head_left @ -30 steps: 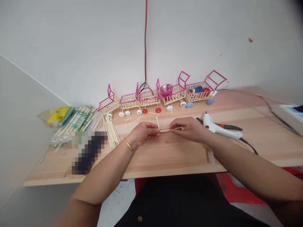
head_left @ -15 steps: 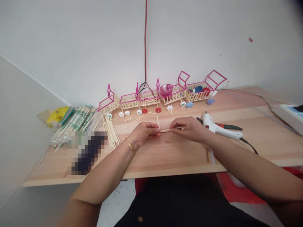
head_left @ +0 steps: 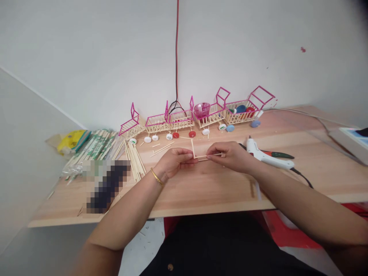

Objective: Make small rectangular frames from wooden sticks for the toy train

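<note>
Over the middle of the wooden table, my left hand (head_left: 179,161) pinches the corner of a small frame of thin wooden sticks (head_left: 193,147). One stick of it points up and away from my fingers, and others run across to the right. My right hand (head_left: 227,156) has its thumb and fingers closed on the right part of these sticks. How the sticks join inside my fingers is hidden. Just right of my right hand lies a white hot glue gun (head_left: 263,158), with red-and-black handled pliers (head_left: 280,155) behind it.
Several miniature stick carts (head_left: 181,122) with pink rims and bottle-cap wheels line the wall. Loose wooden sticks (head_left: 136,163), bagged sticks (head_left: 97,143) and a yellow packet (head_left: 73,141) lie left. A white box (head_left: 349,143) and cables (head_left: 304,112) are at the right.
My left fingers have loosened and shifted a little at the corner, so more of the stick joint shows. The sticks have tilted slightly; my right hand is almost unmoved.
</note>
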`<state>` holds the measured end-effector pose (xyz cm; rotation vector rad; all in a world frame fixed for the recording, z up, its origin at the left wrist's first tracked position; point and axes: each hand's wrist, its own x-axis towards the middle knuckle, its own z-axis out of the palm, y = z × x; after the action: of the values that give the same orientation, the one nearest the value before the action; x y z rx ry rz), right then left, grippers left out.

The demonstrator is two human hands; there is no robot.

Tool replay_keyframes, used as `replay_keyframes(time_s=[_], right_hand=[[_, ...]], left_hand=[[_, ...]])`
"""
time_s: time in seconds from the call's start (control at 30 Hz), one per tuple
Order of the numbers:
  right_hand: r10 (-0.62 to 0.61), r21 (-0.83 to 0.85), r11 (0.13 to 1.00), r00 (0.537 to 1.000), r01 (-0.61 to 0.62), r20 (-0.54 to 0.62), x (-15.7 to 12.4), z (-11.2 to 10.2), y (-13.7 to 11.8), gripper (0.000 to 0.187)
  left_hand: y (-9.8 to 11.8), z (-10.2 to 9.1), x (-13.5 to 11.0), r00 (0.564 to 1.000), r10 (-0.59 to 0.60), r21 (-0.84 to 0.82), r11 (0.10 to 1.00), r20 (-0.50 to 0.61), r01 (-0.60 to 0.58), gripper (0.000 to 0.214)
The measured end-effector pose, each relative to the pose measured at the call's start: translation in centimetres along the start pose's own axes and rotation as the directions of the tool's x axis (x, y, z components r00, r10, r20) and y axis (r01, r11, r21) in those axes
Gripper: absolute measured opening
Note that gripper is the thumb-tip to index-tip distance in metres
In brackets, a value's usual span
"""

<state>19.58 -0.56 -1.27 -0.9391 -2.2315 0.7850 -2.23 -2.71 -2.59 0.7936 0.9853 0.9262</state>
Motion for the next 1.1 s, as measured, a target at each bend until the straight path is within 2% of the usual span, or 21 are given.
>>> replay_keyframes(time_s=[0.13, 0.37, 0.53, 0.73, 0.87, 0.97, 1.1], right_hand=[[0.009, -0.019, 1.0, 1.0, -0.009, 0.0, -0.04, -0.06, 0.05, 0.018], [0.014, -0.029, 0.999, 1.0, -0.014, -0.003, 0.01, -0.03, 0.03, 0.017], [0.008, -0.023, 1.0, 1.0, -0.008, -0.004, 0.06, 0.21, -0.04, 0.015], [0.007, -0.018, 1.0, 1.0, -0.007, 0.0, -0.01, 0.16, -0.05, 0.014], [0.001, -0.015, 1.0, 1.0, -0.001, -0.017, 0.01, 0.03, -0.04, 0.016], [-0.011, -0.028, 1.0, 1.0, 0.01, -0.027, 0.04, -0.05, -0.08, 0.017], [-0.024, -0.038, 0.999, 0.999, 0.023, -0.03, 0.01, 0.0, -0.08, 0.017]], left_hand=[[-0.13, -0.14, -0.02, 0.996, 0.081, -0.005, 0.997, 0.044, -0.081, 0.024], [-0.24, 0.26, -0.16, 0.971, 0.219, 0.225, 0.946, 0.094, -0.235, 0.024], [-0.37, 0.27, 0.03, 0.959, 0.257, 0.287, 0.916, 0.122, -0.281, 0.021], [-0.32, 0.35, -0.09, 0.963, 0.245, 0.27, 0.925, 0.111, -0.267, 0.024], [-0.07, 0.31, -0.32, 0.972, 0.197, 0.178, 0.959, 0.129, -0.218, 0.037], [0.0, 0.21, -0.3, 0.98, 0.171, 0.109, 0.977, 0.103, -0.182, 0.044], [-0.05, 0.15, -0.09, 0.992, 0.12, 0.049, 0.991, 0.045, -0.122, 0.032]])
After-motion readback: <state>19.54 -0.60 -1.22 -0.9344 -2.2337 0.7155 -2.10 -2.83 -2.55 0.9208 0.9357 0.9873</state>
